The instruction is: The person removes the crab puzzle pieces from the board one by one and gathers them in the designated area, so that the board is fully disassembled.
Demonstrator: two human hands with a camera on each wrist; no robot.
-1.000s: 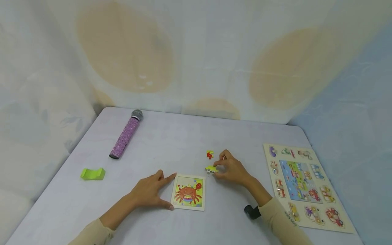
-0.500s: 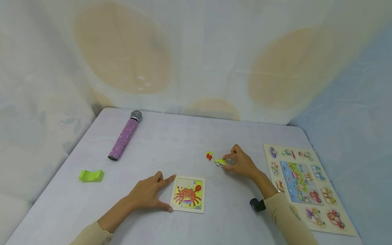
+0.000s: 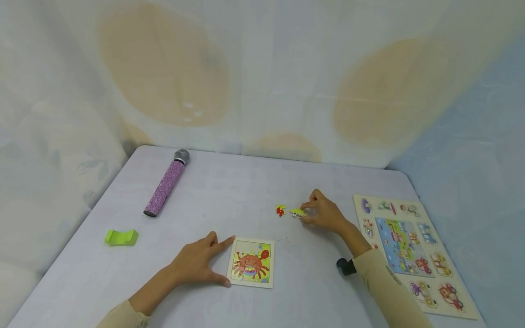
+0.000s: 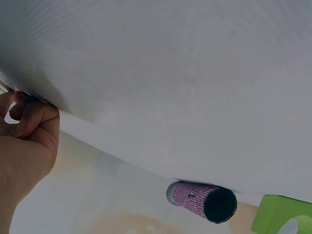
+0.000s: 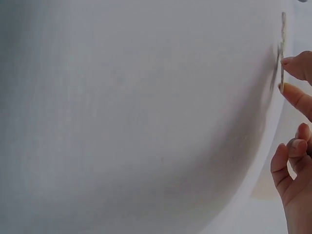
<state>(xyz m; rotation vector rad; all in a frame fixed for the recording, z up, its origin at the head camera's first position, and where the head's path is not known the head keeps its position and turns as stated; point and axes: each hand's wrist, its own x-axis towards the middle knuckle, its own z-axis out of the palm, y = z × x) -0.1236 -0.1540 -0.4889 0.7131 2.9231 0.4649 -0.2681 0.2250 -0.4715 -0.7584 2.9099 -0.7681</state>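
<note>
Pale wood-coloured edging frames the crab puzzle tray (image 3: 271, 264), a flat square with a bare-looking patch at the upper left of its picture. At its left side the left hand (image 3: 197, 257) has thumb and forefinger spread wide, their tips against the two left corners. Beyond the tray and to its right, the right hand (image 3: 326, 214) pinches a yellow puzzle piece (image 3: 297, 212) between thumb and fingertip; whether the piece touches the table, I cannot tell.

That grip takes only a little of the piece, so it could slip or twist out if the pressure goes uneven. The red-and-yellow piece (image 3: 280, 210), also beyond the tray and just beside the pinched one, could be nudged by a low sweep. The tray itself might skid, should the bracing fingers slacken or push unevenly.

The right wrist view shows the pinched piece edge-on, thin and flat. Beyond the tray to the left lies a microphone (image 3: 166, 187), its tapering purple barrel grainy and glittery; left of the tray sits a smooth green block (image 3: 121, 237) with a scooped top.
</note>
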